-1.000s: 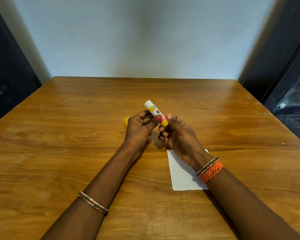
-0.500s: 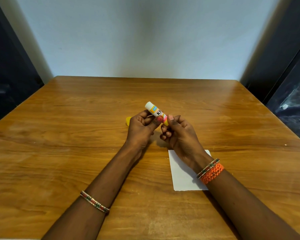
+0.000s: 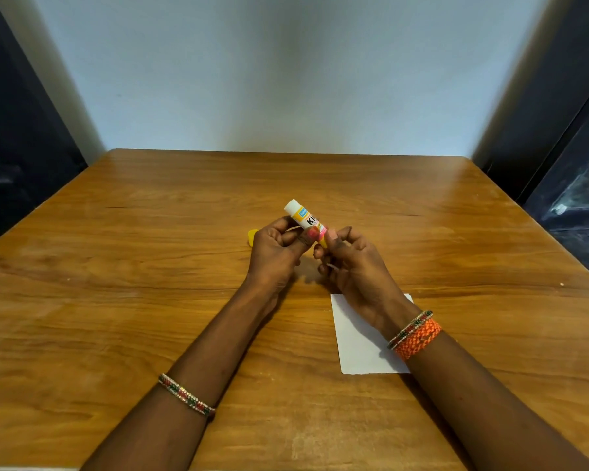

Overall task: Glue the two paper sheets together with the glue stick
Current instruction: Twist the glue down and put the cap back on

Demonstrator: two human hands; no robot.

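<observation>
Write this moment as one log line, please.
step: readying glue | left hand: holds glue stick | right hand: at its base | cap: on table | paper: untouched

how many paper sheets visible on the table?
1. A white paper sheet lies on the table under the right wrist. A second sheet may be stacked beneath it or hidden by the arm; cannot tell.

Right hand [image 3: 356,266] hides the glue stick [image 3: 305,219] base

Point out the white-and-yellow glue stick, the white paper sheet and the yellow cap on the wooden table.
white-and-yellow glue stick [image 3: 301,215]: head view, on its printed label.
white paper sheet [image 3: 361,348]: head view, on its bare middle.
yellow cap [image 3: 251,236]: head view, on its visible edge beside the left hand.
</observation>
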